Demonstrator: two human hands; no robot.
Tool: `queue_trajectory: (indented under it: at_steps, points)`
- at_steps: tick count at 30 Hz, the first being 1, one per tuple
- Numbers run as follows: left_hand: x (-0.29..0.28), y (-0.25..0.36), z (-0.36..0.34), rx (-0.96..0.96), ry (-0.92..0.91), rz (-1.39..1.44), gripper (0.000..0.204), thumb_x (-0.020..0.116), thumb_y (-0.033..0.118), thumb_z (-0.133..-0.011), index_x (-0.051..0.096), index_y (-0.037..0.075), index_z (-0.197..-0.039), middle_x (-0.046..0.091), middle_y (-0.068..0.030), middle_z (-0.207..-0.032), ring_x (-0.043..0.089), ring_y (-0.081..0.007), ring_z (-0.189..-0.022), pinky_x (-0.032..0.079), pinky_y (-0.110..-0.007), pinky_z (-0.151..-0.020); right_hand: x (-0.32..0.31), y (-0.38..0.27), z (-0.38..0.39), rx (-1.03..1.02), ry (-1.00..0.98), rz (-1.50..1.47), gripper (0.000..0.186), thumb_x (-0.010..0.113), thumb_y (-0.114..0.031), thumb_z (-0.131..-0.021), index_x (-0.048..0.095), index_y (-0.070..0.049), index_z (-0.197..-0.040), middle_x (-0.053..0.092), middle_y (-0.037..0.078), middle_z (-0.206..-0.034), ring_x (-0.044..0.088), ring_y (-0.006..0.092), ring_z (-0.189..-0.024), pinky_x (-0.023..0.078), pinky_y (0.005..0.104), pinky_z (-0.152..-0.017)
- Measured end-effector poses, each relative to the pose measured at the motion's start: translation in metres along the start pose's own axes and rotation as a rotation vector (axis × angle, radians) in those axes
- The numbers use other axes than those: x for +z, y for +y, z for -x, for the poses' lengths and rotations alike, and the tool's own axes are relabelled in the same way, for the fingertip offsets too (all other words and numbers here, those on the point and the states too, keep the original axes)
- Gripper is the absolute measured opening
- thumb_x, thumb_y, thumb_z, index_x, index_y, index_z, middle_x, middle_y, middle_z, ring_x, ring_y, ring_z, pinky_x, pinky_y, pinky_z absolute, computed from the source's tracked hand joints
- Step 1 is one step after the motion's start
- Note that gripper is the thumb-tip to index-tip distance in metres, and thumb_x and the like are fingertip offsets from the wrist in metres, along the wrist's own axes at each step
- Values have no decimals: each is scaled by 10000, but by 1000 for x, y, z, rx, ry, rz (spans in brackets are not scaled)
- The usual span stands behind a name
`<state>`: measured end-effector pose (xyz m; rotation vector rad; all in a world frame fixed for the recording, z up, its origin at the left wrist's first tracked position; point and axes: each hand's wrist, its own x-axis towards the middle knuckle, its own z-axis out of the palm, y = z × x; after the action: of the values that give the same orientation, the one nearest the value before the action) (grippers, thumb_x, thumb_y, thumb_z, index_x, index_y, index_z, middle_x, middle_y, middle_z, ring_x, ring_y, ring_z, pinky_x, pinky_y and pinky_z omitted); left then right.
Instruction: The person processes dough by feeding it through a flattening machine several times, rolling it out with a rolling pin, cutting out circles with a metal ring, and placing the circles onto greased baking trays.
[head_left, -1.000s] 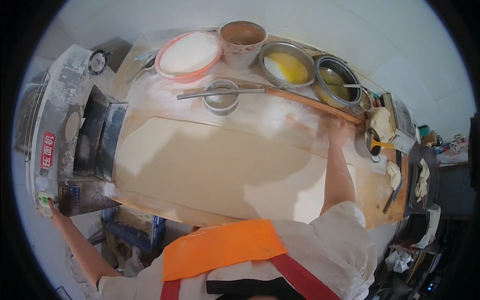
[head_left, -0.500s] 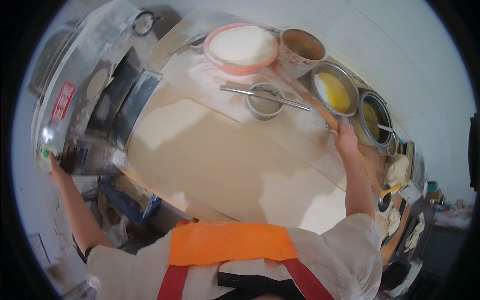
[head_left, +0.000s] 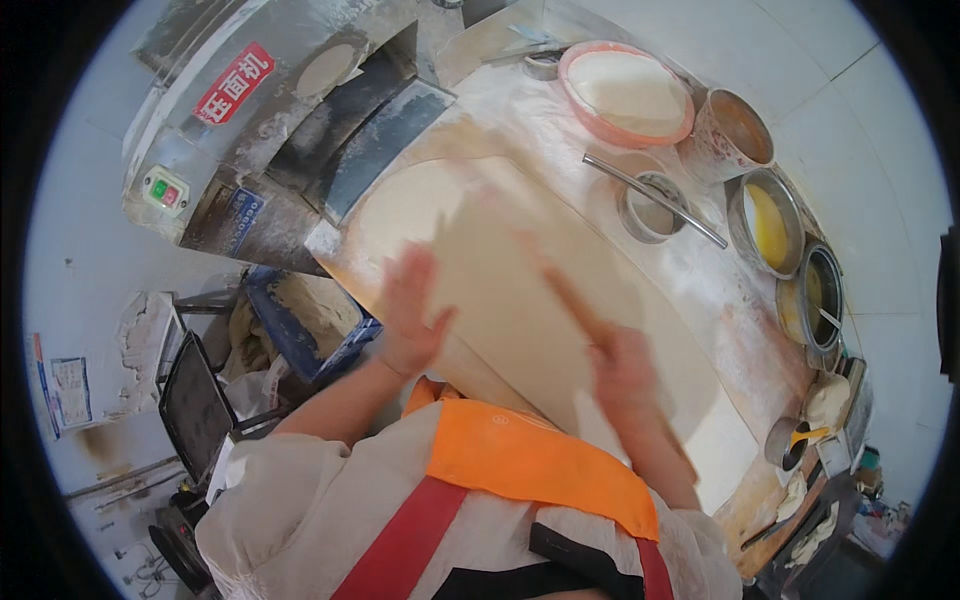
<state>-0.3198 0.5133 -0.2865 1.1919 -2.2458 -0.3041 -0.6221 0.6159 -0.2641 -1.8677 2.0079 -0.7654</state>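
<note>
A wide, thin sheet of dough (head_left: 500,340) lies flat on the floured table in front of me. My right hand (head_left: 625,372) is wrapped round a wooden rolling pin (head_left: 575,300). The pin slants over the dough, its far end smeared by motion. Above the near left edge of the sheet is my left hand (head_left: 408,310), blurred, its fingers stretched and the thumb apart, holding nothing. Whether the pin touches the dough I cannot tell.
At the upper left stands a dough-rolling machine (head_left: 350,140) with a button switch (head_left: 166,191). Along the back are a pink basin of flour (head_left: 620,95), a bucket (head_left: 735,135), metal pots (head_left: 770,225) and a cup (head_left: 655,215) under a metal rod (head_left: 650,198). A blue crate (head_left: 290,325) sits below left.
My left hand has left the machine's switch and come over the dough. My right hand has brought the rolling pin from the back right toward me. My view has shifted left.
</note>
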Motion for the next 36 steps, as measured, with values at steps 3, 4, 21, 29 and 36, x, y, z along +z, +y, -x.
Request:
queue_trajectory:
  at_steps: [3, 4, 21, 29, 36]
  points:
    - [55, 5, 12, 63, -364, 10, 748, 638, 255, -827, 291, 14, -1445, 272, -161, -1516, 180, -338, -1431, 68, -578, -1132, 76, -8, 8, -101, -140, 5, 489, 675, -139, -792, 484, -17, -1225, 491, 194, -1262, 460, 379, -1171, 407, 474, -968]
    - [68, -2, 11, 81, -430, -2, 749, 642, 280, -824, 302, 27, -1442, 279, -143, -1516, 180, -335, -1431, 74, -595, -1124, 87, -8, 16, -126, -162, 61, 517, 674, -139, -790, 469, -12, -1248, 456, 198, -1313, 422, 383, -1226, 372, 495, -1006]
    - [269, 28, -248, 433, -166, -267, 579, 576, 302, -877, 427, 123, -1407, 337, -203, -1473, 316, -330, -1370, 236, -479, -1109, 48, 101, 33, 152, 132, 153, 263, 552, -121, -805, 573, -60, -1060, 584, 124, -1015, 537, 317, -1000, 426, 430, -892]
    - [238, 35, -244, 262, -360, 291, 416, 633, 299, -876, 604, 44, -1203, 671, -143, -806, 654, -235, -709, 494, -329, -617, -3, 93, 215, 774, 309, 378, 489, 605, -292, -860, 506, -59, -1278, 454, 117, -1381, 312, 294, -1359, 226, 537, -1103]
    - [169, 129, -145, -226, -504, 689, 262, 612, 240, -920, 639, 48, -1097, 393, 62, -582, 369, -23, -489, 291, -203, -436, -68, 228, 127, 476, 593, 528, 486, 609, -293, -852, 517, -37, -1254, 480, 148, -1352, 385, 345, -1290, 263, 579, -1053]
